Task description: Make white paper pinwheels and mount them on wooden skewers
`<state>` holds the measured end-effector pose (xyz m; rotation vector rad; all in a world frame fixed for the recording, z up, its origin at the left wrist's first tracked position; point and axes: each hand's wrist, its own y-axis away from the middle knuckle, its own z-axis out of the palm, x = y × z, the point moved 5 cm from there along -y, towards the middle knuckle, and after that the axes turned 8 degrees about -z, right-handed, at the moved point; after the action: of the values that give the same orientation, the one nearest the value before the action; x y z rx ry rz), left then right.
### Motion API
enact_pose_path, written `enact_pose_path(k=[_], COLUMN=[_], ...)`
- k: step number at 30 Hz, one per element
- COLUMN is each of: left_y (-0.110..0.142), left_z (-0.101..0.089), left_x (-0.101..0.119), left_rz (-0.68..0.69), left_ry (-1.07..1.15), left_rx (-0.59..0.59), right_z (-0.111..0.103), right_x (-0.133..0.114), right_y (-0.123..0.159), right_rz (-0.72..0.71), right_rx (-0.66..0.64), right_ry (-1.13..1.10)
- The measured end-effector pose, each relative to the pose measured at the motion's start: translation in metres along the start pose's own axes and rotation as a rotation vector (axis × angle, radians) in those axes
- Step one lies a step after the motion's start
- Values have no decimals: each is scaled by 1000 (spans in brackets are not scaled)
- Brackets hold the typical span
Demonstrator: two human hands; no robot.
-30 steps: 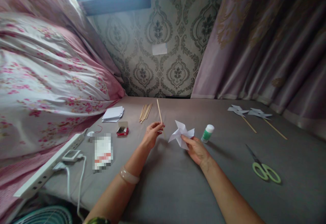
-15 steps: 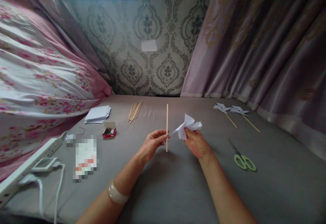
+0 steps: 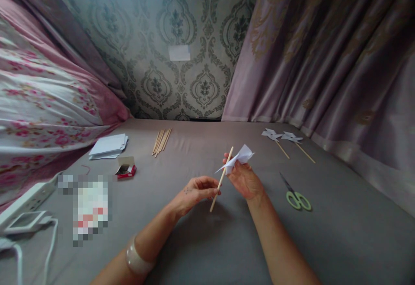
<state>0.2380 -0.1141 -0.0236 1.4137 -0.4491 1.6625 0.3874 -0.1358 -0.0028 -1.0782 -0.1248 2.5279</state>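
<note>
My left hand pinches a thin wooden stick near its middle; the stick leans up and to the right. My right hand holds a folded white paper pinwheel just right of the stick's upper end, and a paper point reaches the stick. Both hands hover above the grey bed surface. A pale bangle sits on my left wrist.
Green-handled scissors lie to the right. Two finished pinwheels on sticks lie farther back right. A bundle of sticks, a paper stack and a small red box sit to the left. A power strip and floral bedding lie far left.
The stick went from upright to tilted, its top now against the pinwheel. My right hand lifted the pinwheel off the surface toward it. The view dropped; the green glue bottle is no longer seen.
</note>
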Motion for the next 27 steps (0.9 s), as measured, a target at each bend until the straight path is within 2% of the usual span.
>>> enact_pose_path(k=[6,10,15,19,22,27], left_y=[4,7,8,7,6,10], left_z=[6,10,12,10,9,8], left_x=[1,4,9,7,8,18], left_rz=[-27,-23,7,43,82,138], left_ry=[6,60,249,267,254,283], left_rx=[-58,-77,-65,-26,1,71], right_z=[-2,4,24,27,21,6], right_x=[0,9,30,35,30,9], right_y=[1,5,15,17,13,5], right_rz=[37,89,225,235,197,27], right_rx=[43,59,-143,-180,-103,76], right_ry=[-39,-48,27,55,80,131])
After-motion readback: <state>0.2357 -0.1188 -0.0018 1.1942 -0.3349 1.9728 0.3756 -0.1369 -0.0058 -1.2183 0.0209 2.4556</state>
